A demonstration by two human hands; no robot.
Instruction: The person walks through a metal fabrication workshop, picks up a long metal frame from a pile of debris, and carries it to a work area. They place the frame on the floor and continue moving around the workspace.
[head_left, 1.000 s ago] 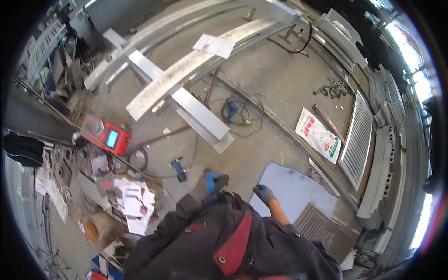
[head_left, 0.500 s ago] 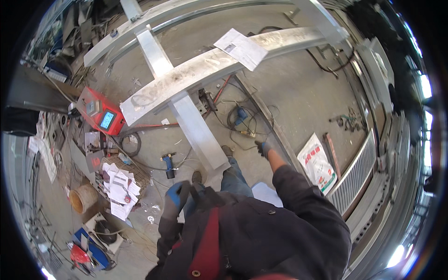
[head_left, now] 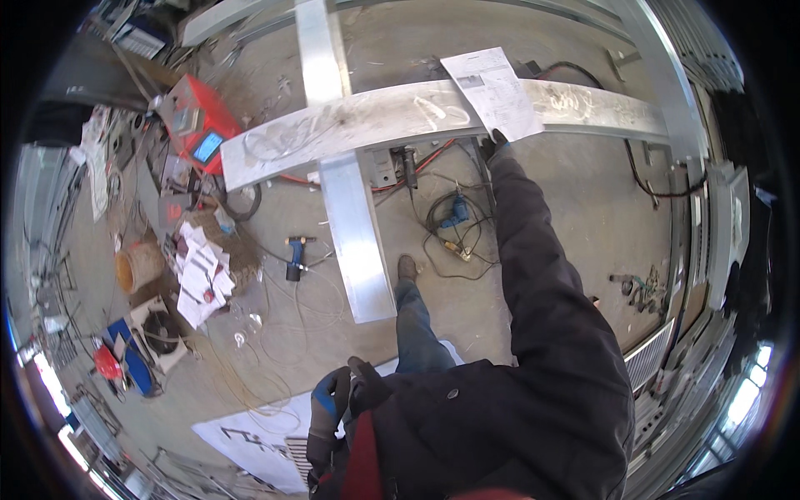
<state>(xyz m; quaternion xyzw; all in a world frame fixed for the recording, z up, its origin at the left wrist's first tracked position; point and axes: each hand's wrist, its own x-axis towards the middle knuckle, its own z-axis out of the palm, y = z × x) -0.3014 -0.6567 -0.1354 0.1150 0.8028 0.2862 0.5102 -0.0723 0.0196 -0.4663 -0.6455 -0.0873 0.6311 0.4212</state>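
My right hand, in a dark glove, is stretched far forward and touches the near edge of a white printed sheet of paper. That sheet lies on a long grey metal beam which crosses another beam. Whether the fingers pinch the sheet is too small to tell. My left hand, in a blue and grey glove, hangs low beside my dark jacket with its fingers loosely curled and nothing in it. My leg and brown boot stand on the concrete floor.
A blue power tool with coiled cable lies under the beam. A blue drill lies left of the crossing beam. A red machine, scattered papers, a bucket and metal panels ring the floor.
My right arm has reached further forward, from above the floor to the paper on the beam. My left hand has dropped to my side. The view has moved closer to the beams.
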